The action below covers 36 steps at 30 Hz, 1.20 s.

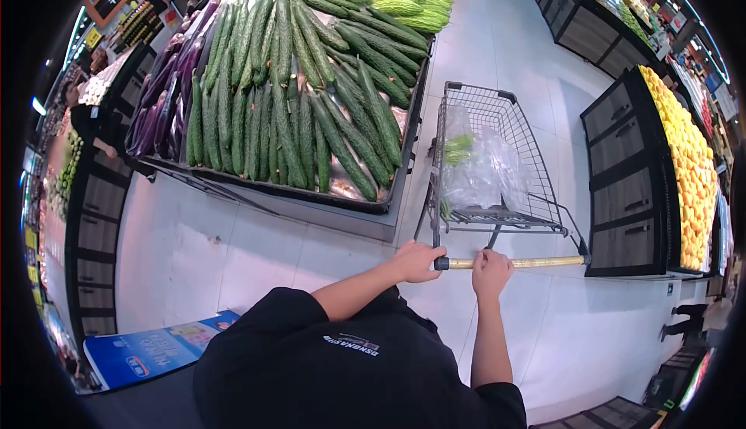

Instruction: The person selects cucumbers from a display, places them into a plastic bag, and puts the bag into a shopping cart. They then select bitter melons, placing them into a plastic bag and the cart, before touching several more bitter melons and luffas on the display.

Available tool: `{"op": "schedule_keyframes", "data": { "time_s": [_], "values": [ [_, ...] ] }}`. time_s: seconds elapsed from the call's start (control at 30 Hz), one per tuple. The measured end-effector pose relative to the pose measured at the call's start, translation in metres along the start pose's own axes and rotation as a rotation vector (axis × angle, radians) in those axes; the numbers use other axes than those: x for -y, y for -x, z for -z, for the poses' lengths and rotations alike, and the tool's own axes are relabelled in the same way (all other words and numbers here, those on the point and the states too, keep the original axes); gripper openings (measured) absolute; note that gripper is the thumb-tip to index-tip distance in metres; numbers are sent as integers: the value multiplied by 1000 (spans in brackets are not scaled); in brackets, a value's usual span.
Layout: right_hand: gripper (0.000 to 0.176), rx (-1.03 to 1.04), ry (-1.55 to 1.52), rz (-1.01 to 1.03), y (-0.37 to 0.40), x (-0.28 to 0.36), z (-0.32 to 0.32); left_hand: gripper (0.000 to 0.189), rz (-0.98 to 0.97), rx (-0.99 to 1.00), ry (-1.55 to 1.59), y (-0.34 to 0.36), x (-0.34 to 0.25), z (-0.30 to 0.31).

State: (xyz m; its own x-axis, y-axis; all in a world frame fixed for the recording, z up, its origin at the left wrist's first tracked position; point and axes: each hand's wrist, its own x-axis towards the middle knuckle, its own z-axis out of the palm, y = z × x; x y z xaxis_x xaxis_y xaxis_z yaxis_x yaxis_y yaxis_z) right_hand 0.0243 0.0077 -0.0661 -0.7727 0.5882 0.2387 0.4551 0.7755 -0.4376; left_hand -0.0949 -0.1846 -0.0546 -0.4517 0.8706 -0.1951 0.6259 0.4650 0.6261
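While left hand [417, 262] clasps rounded bar [544, 262], right hand [491, 271] grips it.

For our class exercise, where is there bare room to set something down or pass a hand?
Bare floor borders the cart's far end and display's near edge; the handle is bare right of the right hand. Cucumbers and eggplants crowd the display.

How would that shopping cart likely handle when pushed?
The cart would probably feel fairly light: its wire basket holds mostly thin plastic bags. It should move smoothly over the flat-looking floor. Both hands, left and right, sit toward the handle's left side, so it might veer slightly.
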Motion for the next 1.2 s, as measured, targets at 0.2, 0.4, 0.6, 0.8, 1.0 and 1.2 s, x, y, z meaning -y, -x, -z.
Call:
{"op": "schedule_keyframes", "data": {
  "time_s": [0.2,0.4,0.6,0.8,1.0,1.2],
  "values": [
    [18,174,68,31,-64,-24,-7,53,95,-7,3,-30,9,29],
    [31,334,-9,342,-127,-32,0,59,172,-233,43,-56,18,45],
    [56,919,164,230,-224,-35,4,53,274,-643,55,-74,46,114],
    [64,1103,78,361,-297,-60,-26,29,507,-816,24,-124,33,148],
    [45,858,-403,366,-341,-75,-35,23,251,-715,-204,-262,14,97],
    [25,269,-266,471,-406,-180,-35,18,319,-642,-405,-312,32,102]
  ]
}}
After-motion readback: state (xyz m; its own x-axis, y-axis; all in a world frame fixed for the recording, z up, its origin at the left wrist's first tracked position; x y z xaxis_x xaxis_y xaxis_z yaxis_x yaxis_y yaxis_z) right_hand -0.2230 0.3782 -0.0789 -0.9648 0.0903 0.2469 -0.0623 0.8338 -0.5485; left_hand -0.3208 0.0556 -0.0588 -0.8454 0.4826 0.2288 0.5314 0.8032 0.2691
